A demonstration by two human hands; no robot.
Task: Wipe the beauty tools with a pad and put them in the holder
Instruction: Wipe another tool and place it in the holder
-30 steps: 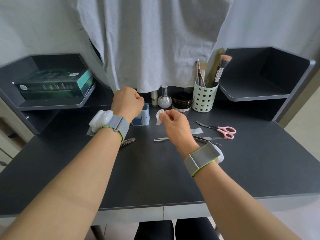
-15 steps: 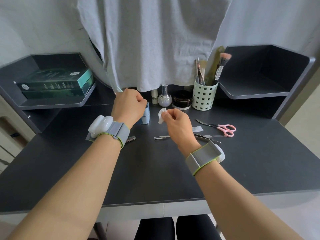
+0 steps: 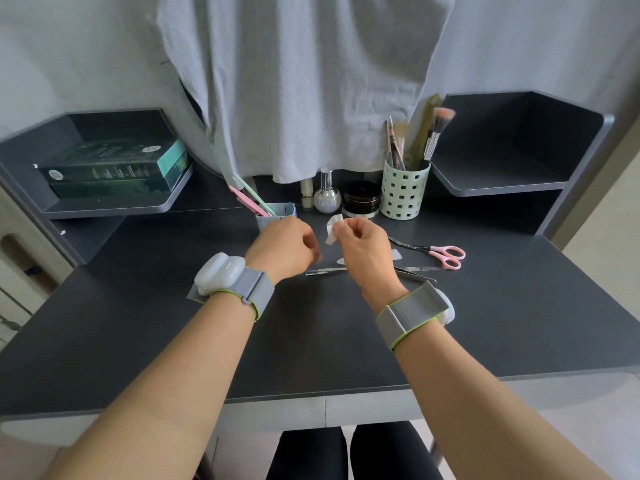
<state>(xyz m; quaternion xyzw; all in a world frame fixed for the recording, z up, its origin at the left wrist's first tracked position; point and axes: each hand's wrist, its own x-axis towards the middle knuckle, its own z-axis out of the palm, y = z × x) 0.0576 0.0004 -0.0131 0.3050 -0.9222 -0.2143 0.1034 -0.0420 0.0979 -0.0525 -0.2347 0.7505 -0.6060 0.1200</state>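
- Holding the white pad [image 3: 333,227] up in the air, your right hand [image 3: 363,252] pinches it tight, above the tools
- Your left hand [image 3: 282,249] is curled and blurry, just in front of the small blue holder [image 3: 280,213]; I cannot tell if it holds anything
- Two thin tools, one pink and one green [image 3: 250,198], lean out of that holder; a bump from your left hand could tip it over
- The tweezers [image 3: 325,271] and the pink scissors [image 3: 443,255] lie on the table [image 3: 519,323] under and beside your right hand, not yet put away; the sharp tips could poke you
- The near part of the table has lots of room; the back is crowded with a round bottle [image 3: 327,199], a dark jar [image 3: 361,202] and a brush cup [image 3: 404,192]
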